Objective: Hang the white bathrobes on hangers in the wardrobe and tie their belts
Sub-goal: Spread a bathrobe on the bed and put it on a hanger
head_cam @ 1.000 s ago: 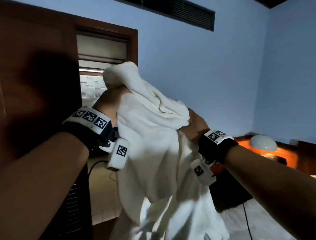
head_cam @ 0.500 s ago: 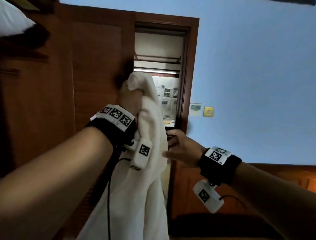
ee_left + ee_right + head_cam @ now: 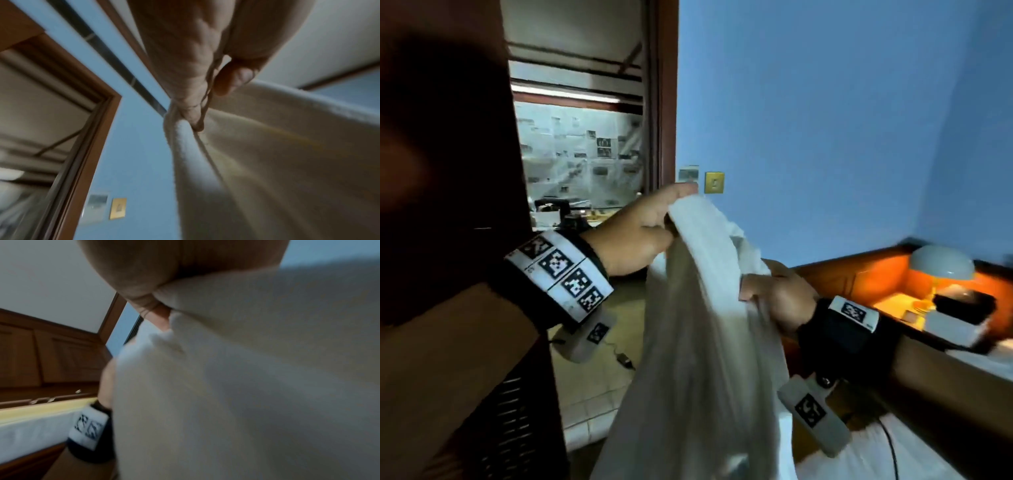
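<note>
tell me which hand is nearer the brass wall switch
Left. The left hand holds the bathrobe just below-left of the switch; the right hand grips lower.

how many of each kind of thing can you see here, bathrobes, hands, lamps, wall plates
white bathrobe: 1, held up
hands: 2, left hand and right hand, both gripping it
lamp: 1, lit
wall plates: 2, brass plate and grey plate
total: 6
</note>
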Tool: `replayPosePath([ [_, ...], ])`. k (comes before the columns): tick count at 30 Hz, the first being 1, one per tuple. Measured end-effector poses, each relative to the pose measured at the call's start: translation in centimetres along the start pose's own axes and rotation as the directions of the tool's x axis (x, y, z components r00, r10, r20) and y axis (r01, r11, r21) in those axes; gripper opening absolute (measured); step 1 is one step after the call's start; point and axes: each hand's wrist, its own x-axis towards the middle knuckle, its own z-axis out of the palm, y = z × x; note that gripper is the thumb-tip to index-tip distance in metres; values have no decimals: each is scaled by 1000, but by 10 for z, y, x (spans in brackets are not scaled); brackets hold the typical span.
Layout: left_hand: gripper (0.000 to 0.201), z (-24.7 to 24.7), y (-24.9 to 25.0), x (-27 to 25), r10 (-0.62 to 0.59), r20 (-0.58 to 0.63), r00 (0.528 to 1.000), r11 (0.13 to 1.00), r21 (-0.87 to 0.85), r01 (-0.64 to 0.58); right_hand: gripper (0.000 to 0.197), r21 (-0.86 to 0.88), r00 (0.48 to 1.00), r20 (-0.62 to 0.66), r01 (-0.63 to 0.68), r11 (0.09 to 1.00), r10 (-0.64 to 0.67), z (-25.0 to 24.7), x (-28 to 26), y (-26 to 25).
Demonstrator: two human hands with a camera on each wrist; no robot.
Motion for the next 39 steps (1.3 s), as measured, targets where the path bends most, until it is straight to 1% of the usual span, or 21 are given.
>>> replayPosePath([
  [2, 70, -6, -26, -3, 22, 162, 986, 912, 402, -87, 14, -15, 983, -182, -36, 999, 33, -2, -14, 1],
  [3, 64, -8, -27, -4, 50, 163, 985, 830, 542, -132, 6, 10, 975, -215, -47, 999, 48, -3, -16, -9],
  [4, 58, -1, -34, -9, 111, 196, 974, 810, 550, -203, 13, 50, 954, -281, -94, 994, 104, 4, -29, -5],
  [6, 46, 15, -25, -17, 226, 172, 959, 815, 506, -283, 42, -22, 961, -248, -132, 991, 123, 4, -41, -10],
  [8, 42, 32, -20, -26, 301, 232, 925, 841, 393, -373, 45, -110, 927, -351, -183, 977, 134, 22, -67, -2],
  [10, 42, 57, -10, -33, 376, 245, 894, 825, 351, -443, 66, -251, 899, -436, -165, 954, 41, 39, -99, 4],
  [12, 36, 81, 9, -42, 456, 241, 857, 801, 308, -513, 78, -533, 893, -448, -240, 811, -30, 54, -133, 7],
  [14, 30, 99, 29, -53, 537, 244, 808, 767, 257, -588, 55, -701, 851, -515, -353, 620, -99, 62, -161, 9],
  [16, 27, 114, 41, -63, 596, 215, 774, 741, 224, -633, 29, -665, 782, -608, -411, 623, -134, 65, -182, 1],
  [17, 26, 124, 45, -72, 620, 188, 762, 737, 194, -647, 27, -622, 753, -645, -421, 660, -127, 66, -198, -4],
  [19, 22, 144, 44, -94, 611, 177, 771, 769, 99, -632, 37, -523, 713, -696, -429, 736, -79, 66, -229, -13],
  [22, 19, 181, 24, -130, 526, 322, 787, 847, -109, -521, 41, -434, 688, -726, -449, 781, -7, 69, -278, -26],
  [23, 24, 194, 15, -142, 481, 394, 783, 871, -115, -477, 35, -417, 683, -731, -457, 786, 9, 70, -292, -27],
  [25, 44, 222, 4, -172, 359, 575, 736, 913, -50, -406, 24, -375, 675, -736, -471, 798, 53, 78, -322, -28],
  [27, 46, 251, -5, -205, 205, 677, 707, 923, 107, -370, 24, -309, 669, -737, -457, 834, 94, 87, -349, -26],
  [29, 35, 270, -8, -236, 113, 678, 727, 969, 87, -232, 23, -197, 645, -748, -439, 877, 154, 93, -374, -25],
  [32, 19, 278, -11, -253, 69, 566, 821, 996, 12, -92, 21, -158, 612, -774, -437, 886, 164, 89, -413, -30],
  [33, 18, 276, -13, -251, 57, 522, 851, 998, -15, -57, 26, -223, 605, -785, -479, 849, 135, 85, -425, -33],
  [35, 30, 269, -10, -244, 81, 447, 891, 996, -75, -53, 30, -395, 603, -793, -616, 682, 86, 77, -450, -36],
  [37, 37, 261, 0, -235, 149, 431, 890, 988, -24, -154, 41, -543, 639, -766, -706, 455, 77, 70, -469, -32],
  [39, 37, 253, 18, -226, 216, 452, 866, 967, 23, -253, 46, -622, 657, -746, -744, 243, 103, 66, -479, -22],
])
